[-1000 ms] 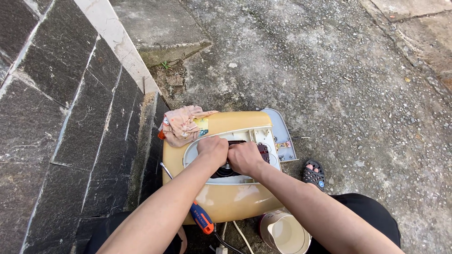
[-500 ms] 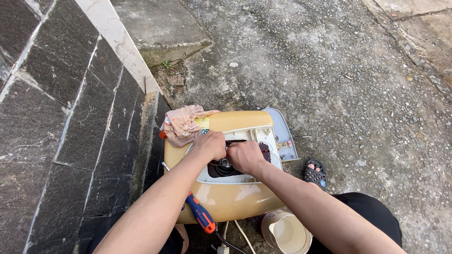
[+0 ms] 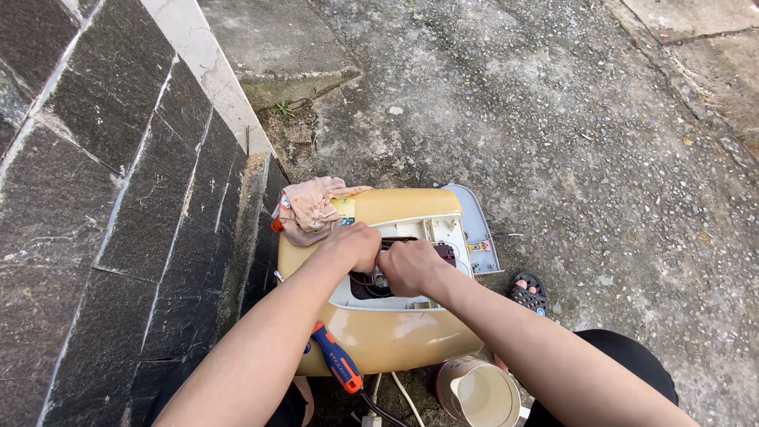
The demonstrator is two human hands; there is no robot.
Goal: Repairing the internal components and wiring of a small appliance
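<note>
A beige, rounded appliance lies on the ground with a white-rimmed opening in its top. Both hands reach into that opening. My left hand is curled at the opening's left edge. My right hand is closed over dark parts and wires inside. What the fingers grip is hidden by the hands themselves. A grey cover panel lies at the appliance's right side. A pinkish rag is draped over the far left corner.
A screwdriver with a blue and orange handle lies under my left forearm. A beige cup-shaped part sits near my right knee. A dark stone wall rises on the left. A sandalled foot rests on the rough concrete.
Both hands stay in the opening and have shifted only slightly. The view has moved a little.
</note>
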